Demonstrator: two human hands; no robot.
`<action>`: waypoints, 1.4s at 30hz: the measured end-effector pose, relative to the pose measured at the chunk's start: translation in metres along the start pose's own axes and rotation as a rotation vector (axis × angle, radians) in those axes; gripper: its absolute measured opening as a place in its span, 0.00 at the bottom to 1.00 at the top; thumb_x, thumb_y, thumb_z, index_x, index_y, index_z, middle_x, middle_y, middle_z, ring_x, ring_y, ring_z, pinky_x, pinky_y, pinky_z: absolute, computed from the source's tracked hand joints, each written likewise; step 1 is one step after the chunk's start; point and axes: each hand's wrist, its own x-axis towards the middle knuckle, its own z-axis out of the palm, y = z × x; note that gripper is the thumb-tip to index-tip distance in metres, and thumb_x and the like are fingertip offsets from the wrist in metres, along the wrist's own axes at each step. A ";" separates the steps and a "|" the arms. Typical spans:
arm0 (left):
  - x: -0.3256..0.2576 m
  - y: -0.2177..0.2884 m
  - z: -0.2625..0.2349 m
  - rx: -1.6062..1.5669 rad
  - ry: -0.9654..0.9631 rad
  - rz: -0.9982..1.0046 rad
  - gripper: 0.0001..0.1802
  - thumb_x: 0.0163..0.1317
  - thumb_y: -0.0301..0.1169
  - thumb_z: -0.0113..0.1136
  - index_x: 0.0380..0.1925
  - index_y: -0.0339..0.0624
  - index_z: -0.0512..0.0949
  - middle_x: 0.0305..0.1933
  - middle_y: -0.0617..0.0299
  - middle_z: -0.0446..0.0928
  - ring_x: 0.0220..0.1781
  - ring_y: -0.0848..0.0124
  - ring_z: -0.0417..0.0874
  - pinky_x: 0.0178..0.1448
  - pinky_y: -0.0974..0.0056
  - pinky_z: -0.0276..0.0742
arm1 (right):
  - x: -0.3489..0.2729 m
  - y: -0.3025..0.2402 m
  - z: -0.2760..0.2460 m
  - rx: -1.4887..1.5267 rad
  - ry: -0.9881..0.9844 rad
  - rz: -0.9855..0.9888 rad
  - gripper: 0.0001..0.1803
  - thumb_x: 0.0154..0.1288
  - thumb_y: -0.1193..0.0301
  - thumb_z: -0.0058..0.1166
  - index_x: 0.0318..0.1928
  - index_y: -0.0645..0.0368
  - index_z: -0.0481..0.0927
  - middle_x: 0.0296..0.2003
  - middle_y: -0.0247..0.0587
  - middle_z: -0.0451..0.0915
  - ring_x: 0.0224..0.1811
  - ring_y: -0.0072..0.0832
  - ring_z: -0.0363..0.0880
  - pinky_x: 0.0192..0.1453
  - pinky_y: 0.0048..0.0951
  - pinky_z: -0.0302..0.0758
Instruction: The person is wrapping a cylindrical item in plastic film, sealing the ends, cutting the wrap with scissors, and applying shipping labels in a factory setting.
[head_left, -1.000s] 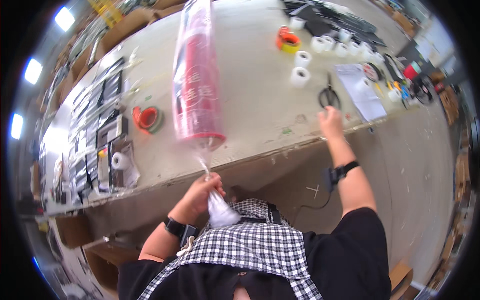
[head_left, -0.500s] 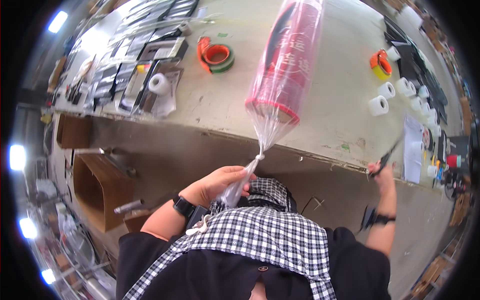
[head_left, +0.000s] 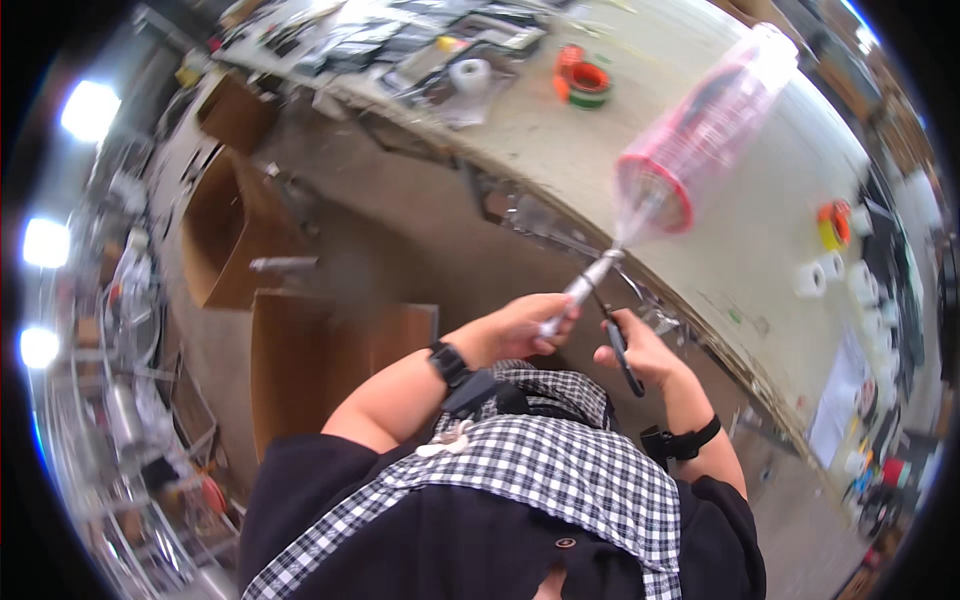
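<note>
The red roll [head_left: 705, 135], wrapped in clear plastic, is laid on the table [head_left: 755, 275], its near end close to the front edge. The twisted plastic tail [head_left: 588, 284] is drawn past that edge and gripped by the left hand [head_left: 525, 325], fingers curled around it. Black scissors [head_left: 620, 352] are held between the right hand's [head_left: 650, 352] thumb and fingers, beside the tail; blade contact cannot be told. White rolls [head_left: 811, 281] are grouped toward the table's right edge.
</note>
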 end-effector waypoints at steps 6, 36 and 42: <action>-0.003 -0.017 -0.002 0.440 0.224 0.146 0.14 0.69 0.44 0.50 0.31 0.48 0.73 0.27 0.70 0.69 0.20 0.82 0.61 0.19 0.75 0.53 | 0.005 0.016 0.003 0.017 0.142 0.238 0.24 0.62 0.53 0.59 0.22 0.61 0.73 0.11 0.34 0.68 0.09 0.22 0.65 0.12 0.27 0.62; 0.084 0.033 0.025 1.148 0.278 0.382 0.23 0.73 0.46 0.41 0.27 0.41 0.73 0.24 0.63 0.74 0.28 0.69 0.73 0.34 0.62 0.69 | 0.015 -0.021 -0.012 0.237 0.563 0.381 0.32 0.61 0.42 0.56 0.20 0.60 0.73 0.13 0.32 0.70 0.13 0.21 0.70 0.18 0.28 0.67; 0.069 0.044 0.014 0.913 0.209 0.297 0.21 0.74 0.44 0.43 0.25 0.42 0.70 0.21 0.71 0.65 0.24 0.80 0.64 0.30 0.71 0.64 | -0.060 -0.014 0.027 0.315 0.487 0.521 0.31 0.59 0.42 0.57 0.21 0.60 0.75 0.12 0.33 0.71 0.12 0.21 0.69 0.18 0.25 0.68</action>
